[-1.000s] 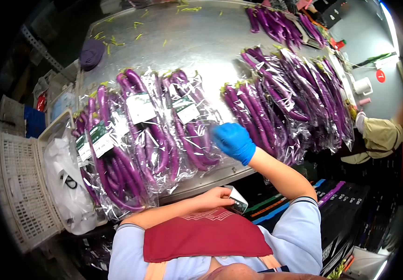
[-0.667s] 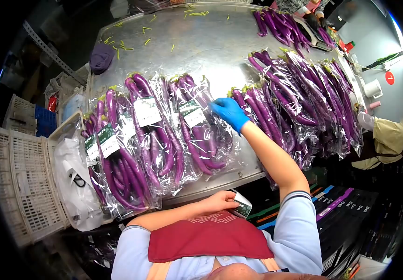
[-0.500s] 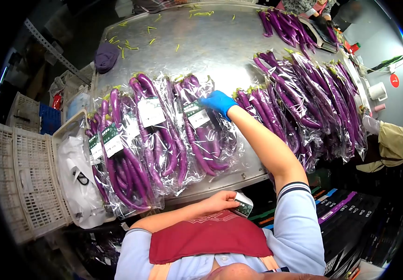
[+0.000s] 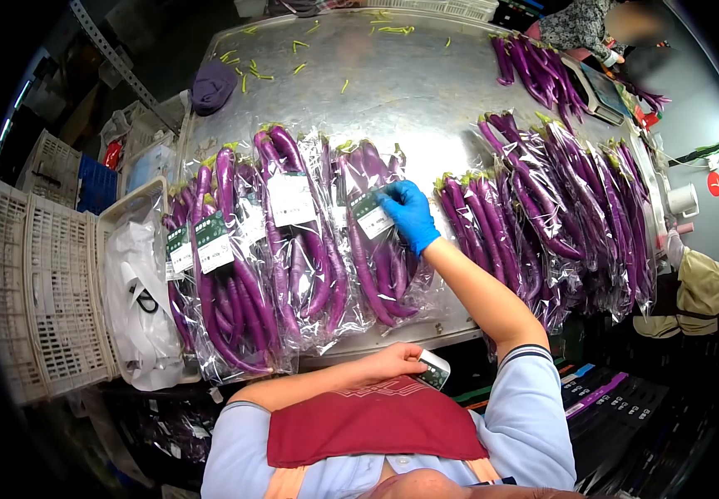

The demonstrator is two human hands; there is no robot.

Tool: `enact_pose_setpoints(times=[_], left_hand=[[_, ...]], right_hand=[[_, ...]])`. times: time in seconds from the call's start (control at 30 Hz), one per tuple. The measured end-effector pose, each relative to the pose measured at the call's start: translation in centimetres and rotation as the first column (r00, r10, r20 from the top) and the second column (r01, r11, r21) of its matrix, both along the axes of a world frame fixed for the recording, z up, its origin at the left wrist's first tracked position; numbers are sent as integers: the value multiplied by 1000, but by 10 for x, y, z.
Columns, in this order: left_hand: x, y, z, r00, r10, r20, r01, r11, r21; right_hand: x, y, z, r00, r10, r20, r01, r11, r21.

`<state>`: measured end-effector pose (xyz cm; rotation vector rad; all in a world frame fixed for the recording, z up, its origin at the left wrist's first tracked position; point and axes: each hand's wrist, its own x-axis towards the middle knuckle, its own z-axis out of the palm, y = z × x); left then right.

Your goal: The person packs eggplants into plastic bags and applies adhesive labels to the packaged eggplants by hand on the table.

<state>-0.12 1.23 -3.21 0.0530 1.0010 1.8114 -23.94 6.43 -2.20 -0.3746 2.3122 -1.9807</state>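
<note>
My right hand, in a blue glove, rests its fingertips on the right side of a green-and-white label. That label lies on a clear plastic bag of long purple eggplants, and the hand is not closed round anything. Low in front of my apron, my bare left hand pinches several green-and-white labels, possibly a small stack. To the left lie more bagged eggplants, with a white label on one bag and a green-and-white label on another.
Bagged eggplants are heaped at right, with loose eggplants beyond near a scale and another person. Stem scraps and a purple cloth lie on the metal table. White crates stand left.
The view has shifted, so the table appears lower. My right hand stays at the same label, its fingers now more bent over the label's right side. My left hand still holds its labels.
</note>
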Motion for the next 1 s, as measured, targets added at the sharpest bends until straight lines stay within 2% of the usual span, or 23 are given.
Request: enact_pose_setpoints(times=[0.03,0.1,0.17,0.2,0.3,0.43,0.53,0.63,0.67,0.77,0.87,0.9,0.93,1.0], left_hand=[[0,0,0,1000,-2,7,2,1000,-6],[0,2,-4,1000,-7,1,7,1000,-19],[0,3,-6,1000,-6,4,6,1000,-17],[-1,2,-6,1000,-2,9,2,1000,-10],[-4,1,-2,1000,8,15,-7,1000,-10],[-7,-2,6,998,20,53,-20,1000,-15],[-7,0,2,997,8,80,-9,1000,12],[-9,0,3,999,-15,45,15,1000,-14],[-10,0,4,999,-8,49,9,1000,-18],[-11,0,4,998,10,57,-10,1000,-16],[-15,-1,4,998,26,48,-26,1000,2],[-14,0,3,998,32,48,-32,999,8],[-14,1,3,998,37,48,-38,999,14],[-16,2,5,985,8,-175,-19,998,-62]], right_hand=[[0,-2,0,988,-38,152,47,998,-52],[-11,7,15,993,39,109,-66,966,250],[-20,14,32,986,133,101,-166,862,480],[-23,16,34,991,134,8,-112,795,596],[-31,23,31,900,144,412,-282,912,299],[-27,20,36,879,130,459,-248,947,206],[-43,11,32,770,113,628,-279,945,172],[-48,-6,46,701,28,713,-287,926,246],[-44,-10,56,641,55,765,-204,974,100],[-42,-11,36,643,152,750,-119,988,-98],[-38,-16,34,815,137,562,-197,979,47],[-32,-20,39,836,165,523,-190,982,-5],[-26,-23,42,913,149,380,-181,982,48],[-22,-25,39,982,131,134,-147,983,111]])
